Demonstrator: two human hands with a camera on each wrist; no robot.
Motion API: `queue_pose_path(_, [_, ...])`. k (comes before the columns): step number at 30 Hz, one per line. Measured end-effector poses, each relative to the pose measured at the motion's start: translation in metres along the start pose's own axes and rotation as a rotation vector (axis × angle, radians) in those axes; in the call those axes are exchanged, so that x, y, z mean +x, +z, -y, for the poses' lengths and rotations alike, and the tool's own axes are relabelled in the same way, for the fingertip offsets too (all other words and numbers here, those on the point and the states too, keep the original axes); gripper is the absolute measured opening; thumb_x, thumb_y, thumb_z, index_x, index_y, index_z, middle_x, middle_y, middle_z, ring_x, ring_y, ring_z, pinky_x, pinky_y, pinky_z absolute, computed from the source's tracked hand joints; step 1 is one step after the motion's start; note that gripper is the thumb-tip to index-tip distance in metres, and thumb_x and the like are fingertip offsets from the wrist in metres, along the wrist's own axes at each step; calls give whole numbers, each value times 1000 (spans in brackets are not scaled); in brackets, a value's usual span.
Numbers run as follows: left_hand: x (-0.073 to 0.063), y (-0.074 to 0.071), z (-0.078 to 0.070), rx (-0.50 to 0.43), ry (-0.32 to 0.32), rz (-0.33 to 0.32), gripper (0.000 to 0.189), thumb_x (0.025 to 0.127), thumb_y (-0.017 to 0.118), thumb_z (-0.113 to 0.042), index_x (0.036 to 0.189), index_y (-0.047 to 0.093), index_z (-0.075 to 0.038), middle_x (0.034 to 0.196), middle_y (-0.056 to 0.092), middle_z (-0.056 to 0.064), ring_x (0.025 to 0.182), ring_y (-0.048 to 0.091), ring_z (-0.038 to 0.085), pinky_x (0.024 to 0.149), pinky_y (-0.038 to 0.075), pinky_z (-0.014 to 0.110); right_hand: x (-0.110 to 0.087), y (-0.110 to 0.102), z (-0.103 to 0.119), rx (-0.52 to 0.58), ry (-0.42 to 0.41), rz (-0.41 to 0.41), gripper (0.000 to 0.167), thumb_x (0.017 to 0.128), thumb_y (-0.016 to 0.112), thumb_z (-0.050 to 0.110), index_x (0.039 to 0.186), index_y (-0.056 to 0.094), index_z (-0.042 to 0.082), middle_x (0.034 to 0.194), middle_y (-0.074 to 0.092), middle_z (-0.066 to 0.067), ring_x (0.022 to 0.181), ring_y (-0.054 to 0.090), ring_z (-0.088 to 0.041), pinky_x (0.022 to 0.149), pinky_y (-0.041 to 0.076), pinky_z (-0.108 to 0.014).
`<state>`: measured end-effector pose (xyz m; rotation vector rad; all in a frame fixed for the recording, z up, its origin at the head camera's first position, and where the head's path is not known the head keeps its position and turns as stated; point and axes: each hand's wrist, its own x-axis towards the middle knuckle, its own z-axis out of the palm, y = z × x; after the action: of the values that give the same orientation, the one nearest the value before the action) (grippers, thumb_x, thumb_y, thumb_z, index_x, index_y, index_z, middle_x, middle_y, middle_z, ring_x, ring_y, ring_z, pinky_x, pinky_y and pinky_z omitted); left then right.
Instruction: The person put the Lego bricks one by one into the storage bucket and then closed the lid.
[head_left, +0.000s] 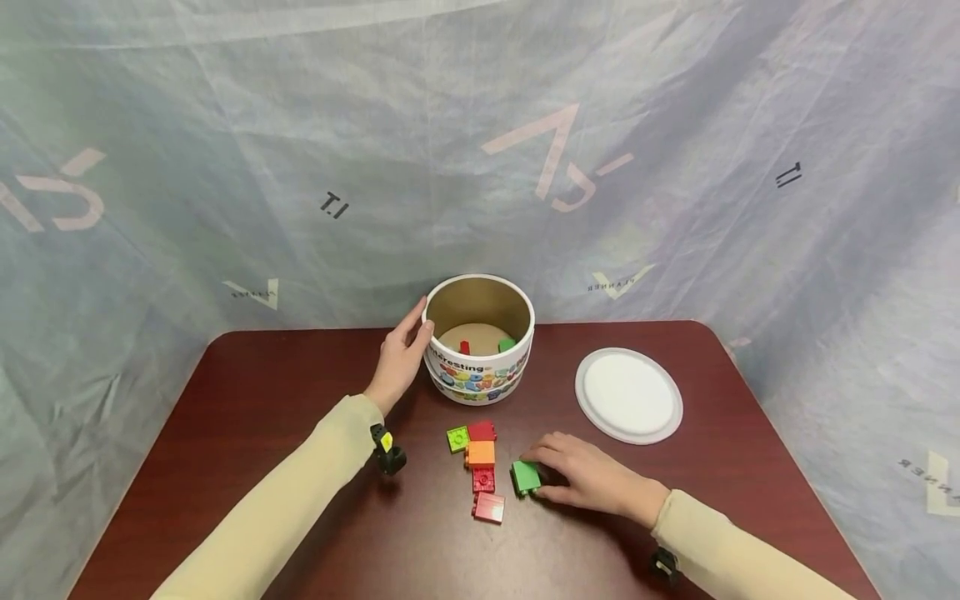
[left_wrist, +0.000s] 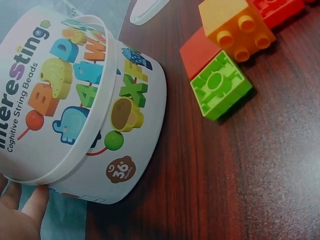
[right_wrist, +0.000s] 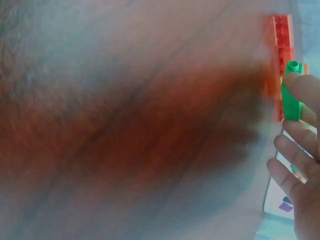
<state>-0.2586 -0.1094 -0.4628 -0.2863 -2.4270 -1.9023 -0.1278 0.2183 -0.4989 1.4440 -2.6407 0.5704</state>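
Observation:
My right hand (head_left: 588, 475) pinches a green toy brick (head_left: 527, 477) between thumb and fingers, low over the table; the right wrist view shows the same green brick (right_wrist: 291, 97) at the fingertips. On the left side of a white printed bucket (head_left: 480, 385), my left hand (head_left: 397, 362) rests with fairly straight fingers near the rim. Inside the bucket lie a red brick (head_left: 465, 347) and a green piece (head_left: 507, 344). Left of my right hand is a cluster: a lime brick (head_left: 457, 439), an orange brick (head_left: 481, 454) and several red bricks (head_left: 489, 507).
A round white lid (head_left: 630, 396) lies flat on the dark red-brown table (head_left: 262, 400), right of the bucket. Grey printed cloth (head_left: 420, 167) hangs behind the table and at its sides. Much of the right wrist view is blurred.

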Motion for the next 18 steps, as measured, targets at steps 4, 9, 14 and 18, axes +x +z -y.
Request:
queue_pose_path(4, [0, 0, -1, 6, -3, 4, 58, 110, 55, -35, 164, 35, -28, 169, 32, -5, 153, 33, 20, 123, 35, 43, 2, -8, -3, -5, -4, -15, 46, 88, 86, 27, 127, 69, 11, 114, 66, 5, 103, 61, -10, 92, 56, -31])
queue_pose_path(9, [1, -1, 0, 6, 5, 13, 58, 110, 54, -34, 164, 34, -26, 169, 31, -5, 153, 33, 20, 123, 35, 43, 11, -24, -7, -13, -32, -40, 47, 86, 87, 23, 127, 69, 9, 114, 67, 3, 104, 62, -12, 92, 56, -32])
queue_pose_path(14, [1, -3, 0, 17, 7, 19, 59, 110, 54, -34, 165, 33, -26, 169, 30, -4, 154, 33, 20, 124, 34, 43, 22, -40, -10, -23, -58, -66, 48, 85, 87, 19, 128, 69, 8, 117, 69, 1, 106, 63, -14, 92, 56, -34])
queue_pose_path(18, [1, -3, 0, 19, 4, 24, 59, 110, 54, -34, 165, 33, -26, 170, 30, -4, 154, 32, 20, 124, 34, 42, 29, -53, -12, -37, -56, -74, 49, 84, 88, 19, 128, 70, 8, 116, 69, 1, 105, 63, -14, 91, 56, -34])
